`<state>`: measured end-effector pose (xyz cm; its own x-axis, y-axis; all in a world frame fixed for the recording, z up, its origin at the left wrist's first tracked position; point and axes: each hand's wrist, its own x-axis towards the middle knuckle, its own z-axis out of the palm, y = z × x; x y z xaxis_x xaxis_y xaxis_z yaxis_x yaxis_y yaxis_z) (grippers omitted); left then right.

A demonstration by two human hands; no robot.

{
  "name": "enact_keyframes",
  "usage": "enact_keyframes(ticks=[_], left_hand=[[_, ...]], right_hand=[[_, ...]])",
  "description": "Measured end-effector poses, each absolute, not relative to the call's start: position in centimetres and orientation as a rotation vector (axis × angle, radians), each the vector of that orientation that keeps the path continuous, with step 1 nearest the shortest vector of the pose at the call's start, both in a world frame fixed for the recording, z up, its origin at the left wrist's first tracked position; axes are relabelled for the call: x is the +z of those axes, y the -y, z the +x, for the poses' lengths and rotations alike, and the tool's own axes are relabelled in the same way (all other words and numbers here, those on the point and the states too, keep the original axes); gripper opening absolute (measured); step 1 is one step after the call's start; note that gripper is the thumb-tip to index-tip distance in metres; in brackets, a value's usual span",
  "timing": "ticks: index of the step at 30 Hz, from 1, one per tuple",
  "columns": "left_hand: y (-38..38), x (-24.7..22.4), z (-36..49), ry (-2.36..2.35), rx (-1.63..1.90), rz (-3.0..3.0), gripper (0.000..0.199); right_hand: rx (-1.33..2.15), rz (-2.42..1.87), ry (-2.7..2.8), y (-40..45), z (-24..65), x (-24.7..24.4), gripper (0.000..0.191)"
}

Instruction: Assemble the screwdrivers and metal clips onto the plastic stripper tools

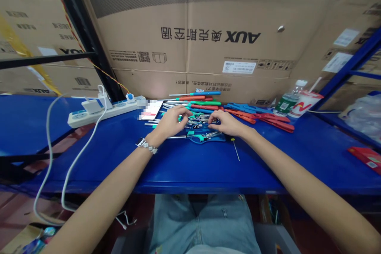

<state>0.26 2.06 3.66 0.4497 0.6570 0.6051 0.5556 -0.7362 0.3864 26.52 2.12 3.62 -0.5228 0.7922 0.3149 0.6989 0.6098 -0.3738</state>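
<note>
Long-nosed lighters with metal rods and coloured handles, such as the green one [205,103], lie piled on the blue table [190,170]. My left hand [173,121] reaches over the pile's left side, fingers bent and thumb a little apart, with nothing visible in them. My right hand [225,123] is at the pile's right side, its thumb and fingers curled close together around something too small to make out. Between both hands are small metal and teal parts [195,121]. A clear blue handle shell [216,139] lies just below my right hand. Near my right wrist rests a thin screwdriver [235,150].
Blue handle shells [247,108] and red ones [278,122] lie to the right, before a bottle [287,101] and a paper cup [305,103]. A power strip [104,111] with white cables stands left, beside a white card [152,110]. Cardboard boxes [208,8] rise behind.
</note>
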Motion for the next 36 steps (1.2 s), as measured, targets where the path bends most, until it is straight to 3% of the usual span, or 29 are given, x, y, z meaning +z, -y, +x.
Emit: enact_keyframes(ticks=[6, 10, 14, 18, 28, 32, 36], left_hand=[[-0.8, 3.7, -0.2, -0.985, 1.276, 2.471, 0.022], [0.5, 4.3, 1.3, -0.935, 1.271, 2.401, 0.033], [1.4, 4.2, 2.2, -1.031, 1.054, 2.396, 0.045], [1.3, 4.0, 2.4, -1.095, 0.801, 2.488, 0.045], [0.7, 3.0, 2.2, -1.216, 0.910, 2.492, 0.023], [1.1, 3.1, 2.6, -1.381, 0.977, 2.327, 0.031], [1.4, 3.1, 3.1, -1.193, 0.877, 2.319, 0.037]], right_hand=[[0.281, -1.061, 2.193, -0.2, 27.1, 3.9, 0.007], [0.216, -0.942, 2.181, 1.2, 27.2, 3.5, 0.012], [0.089, -0.846, 2.222, 2.0, 26.2, 3.0, 0.012], [0.085, -0.852, 2.200, 2.4, 25.5, 2.9, 0.014], [0.037, -1.255, 2.265, 5.7, 28.5, 1.7, 0.069], [0.076, -1.254, 2.379, 6.0, 28.2, 2.0, 0.058], [-0.007, -1.187, 2.545, 6.0, 27.6, 2.2, 0.038]])
